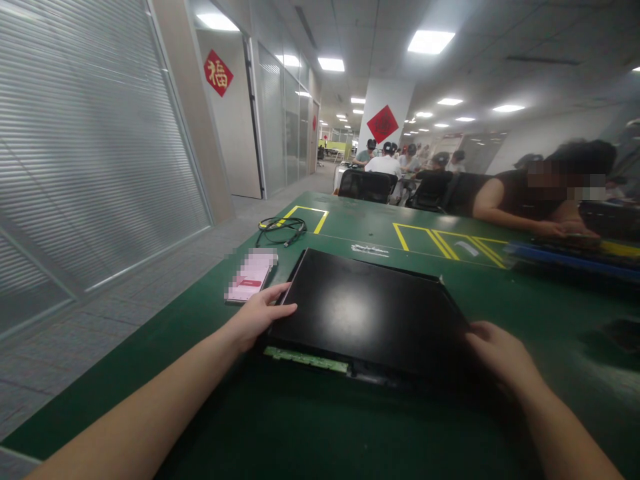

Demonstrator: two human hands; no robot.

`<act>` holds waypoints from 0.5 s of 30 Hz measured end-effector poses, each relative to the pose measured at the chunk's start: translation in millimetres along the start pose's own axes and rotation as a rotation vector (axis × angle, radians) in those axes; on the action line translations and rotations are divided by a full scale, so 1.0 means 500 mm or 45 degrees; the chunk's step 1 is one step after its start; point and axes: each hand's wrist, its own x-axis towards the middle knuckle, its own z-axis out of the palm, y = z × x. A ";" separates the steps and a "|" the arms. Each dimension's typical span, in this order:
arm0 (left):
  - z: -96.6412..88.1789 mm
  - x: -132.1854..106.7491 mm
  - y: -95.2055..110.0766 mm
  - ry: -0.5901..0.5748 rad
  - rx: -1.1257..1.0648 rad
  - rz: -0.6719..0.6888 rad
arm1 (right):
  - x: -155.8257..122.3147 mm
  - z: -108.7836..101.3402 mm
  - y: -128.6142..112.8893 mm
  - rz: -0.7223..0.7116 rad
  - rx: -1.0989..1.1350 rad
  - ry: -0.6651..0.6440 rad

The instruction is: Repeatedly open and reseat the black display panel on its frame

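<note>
Between my two hands is a flat black display panel (373,310), its glossy face upward and reflecting a ceiling light. A green circuit board strip (306,359) shows along its near edge. My left hand (260,317) grips the panel's left edge, thumb on top and the other fingers partly hidden at the side. On the right edge, my right hand (500,347) is closed with its lower fingers out of sight. Whether the panel rests on the table or is lifted slightly, I cannot tell. Just beyond my left hand lies a phone (250,273) with its screen lit.
A coiled black cable (283,230) lies on the green table (210,373) at the far left. Yellow tape outlines (425,233) mark the far side. Across the table at right, a person (540,193) leans over a blue-edged tray (570,257). Chairs (367,185) stand beyond.
</note>
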 end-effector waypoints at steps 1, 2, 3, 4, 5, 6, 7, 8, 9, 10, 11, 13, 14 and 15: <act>0.000 -0.001 0.002 0.003 -0.009 0.006 | -0.003 0.000 -0.003 0.008 -0.001 -0.013; 0.001 -0.002 0.004 0.002 -0.025 0.011 | -0.005 -0.001 -0.006 0.015 0.001 -0.023; 0.002 -0.003 0.006 -0.001 -0.045 0.012 | -0.007 -0.002 -0.008 0.020 0.006 -0.031; 0.003 -0.004 0.007 -0.002 -0.063 0.015 | -0.009 -0.002 -0.010 0.026 0.008 -0.035; 0.004 -0.005 0.008 0.004 -0.079 0.020 | -0.010 -0.003 -0.012 0.027 0.009 -0.033; 0.005 -0.006 0.009 0.007 -0.088 0.023 | -0.010 -0.003 -0.013 0.028 0.004 -0.029; 0.006 -0.006 0.010 0.009 -0.091 0.024 | -0.009 -0.003 -0.013 0.028 -0.003 -0.029; 0.007 -0.007 0.011 0.014 -0.093 0.025 | -0.008 -0.003 -0.013 0.028 -0.010 -0.030; 0.007 -0.008 0.011 0.024 -0.095 0.025 | -0.006 -0.002 -0.013 0.029 -0.013 -0.033; 0.007 -0.008 0.011 0.032 -0.099 0.023 | -0.004 -0.002 -0.012 0.030 -0.014 -0.035; 0.007 -0.008 0.012 0.041 -0.103 0.024 | -0.003 -0.001 -0.011 0.032 -0.014 -0.037; 0.005 -0.008 0.012 0.057 -0.110 0.037 | 0.000 0.001 -0.010 0.029 0.000 -0.030; 0.004 -0.007 0.012 0.061 -0.108 0.046 | 0.000 0.002 -0.010 0.025 0.009 -0.023; 0.003 -0.007 0.012 0.064 -0.104 0.054 | -0.001 0.003 -0.010 0.019 0.017 -0.017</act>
